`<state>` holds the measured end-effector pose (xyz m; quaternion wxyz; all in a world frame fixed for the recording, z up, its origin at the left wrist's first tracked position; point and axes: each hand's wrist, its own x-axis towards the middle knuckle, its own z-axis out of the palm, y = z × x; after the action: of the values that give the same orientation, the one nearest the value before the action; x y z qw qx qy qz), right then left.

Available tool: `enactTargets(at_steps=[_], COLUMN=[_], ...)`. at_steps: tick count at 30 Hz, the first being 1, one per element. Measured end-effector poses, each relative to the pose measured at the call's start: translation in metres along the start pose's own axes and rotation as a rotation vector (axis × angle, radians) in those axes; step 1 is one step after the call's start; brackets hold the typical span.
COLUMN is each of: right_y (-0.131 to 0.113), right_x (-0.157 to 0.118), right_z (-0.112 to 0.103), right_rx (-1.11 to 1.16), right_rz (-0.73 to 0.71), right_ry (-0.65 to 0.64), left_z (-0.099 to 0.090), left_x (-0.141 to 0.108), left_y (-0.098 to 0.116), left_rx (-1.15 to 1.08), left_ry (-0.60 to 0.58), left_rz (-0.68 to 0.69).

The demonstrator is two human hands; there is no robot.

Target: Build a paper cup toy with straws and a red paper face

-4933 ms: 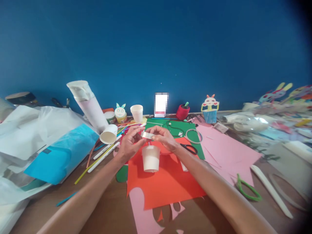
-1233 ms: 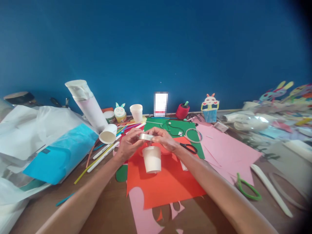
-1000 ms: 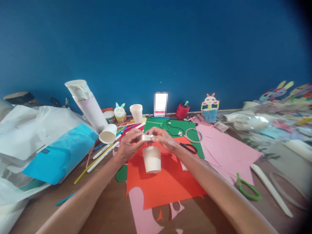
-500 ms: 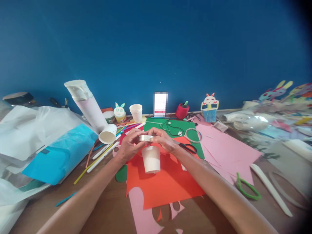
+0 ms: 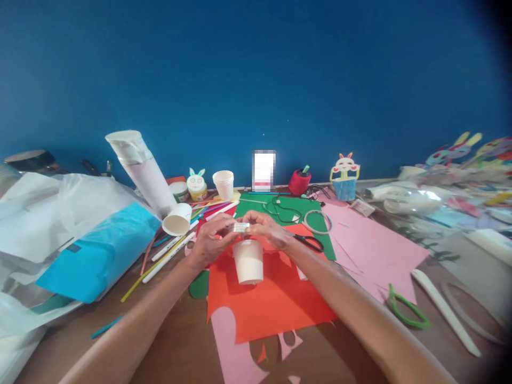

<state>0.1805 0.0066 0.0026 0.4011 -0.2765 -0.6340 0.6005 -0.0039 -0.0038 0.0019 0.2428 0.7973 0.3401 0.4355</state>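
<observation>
Between both hands is a small pale roll (image 5: 240, 228), seen edge-on, that looks like a roll of tape. My left hand (image 5: 212, 234) pinches its left side with curled fingers. My right hand (image 5: 266, 229) grips its right side, thumb toward me. Just below the roll, a white paper cup (image 5: 248, 264) stands on an orange paper sheet (image 5: 276, 309); neither hand visibly holds it. Black-handled scissors (image 5: 310, 243) lie right of my right wrist, partly hidden by it.
A green sheet (image 5: 256, 201) and pink sheet (image 5: 372, 245) lie behind and right. Coloured strips (image 5: 174, 253), a tipped cup (image 5: 176, 220) and a tall white bottle (image 5: 140, 170) are left. A phone-like screen (image 5: 264, 170) stands by the wall. Pink scraps (image 5: 236, 362) lie in front.
The roll has turned slightly and shifted a little between my fingers. The cup and other things stay where they were.
</observation>
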Motion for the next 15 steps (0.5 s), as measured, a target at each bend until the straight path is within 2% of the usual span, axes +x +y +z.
enactTargets(at_steps=[5, 11, 15], right_y=[0.0011, 0.0029, 0.0011], right_x=[0.0001, 0.0005, 0.0012], right_z=[0.0018, 0.0023, 0.0033], right_rx=[0.044, 0.197, 0.228], right_rz=[0.041, -0.033, -0.04], right_ry=[0.005, -0.01, -0.016], left_z=[0.004, 0.0083, 0.005], left_x=[-0.0014, -0.0014, 0.0004], left_y=[-0.006, -0.009, -0.0047], left_rx=[-0.048, -0.29, -0.194], left_ry=[0.021, 0.06, 0.091], left_rz=[0.005, -0.083, 0.022])
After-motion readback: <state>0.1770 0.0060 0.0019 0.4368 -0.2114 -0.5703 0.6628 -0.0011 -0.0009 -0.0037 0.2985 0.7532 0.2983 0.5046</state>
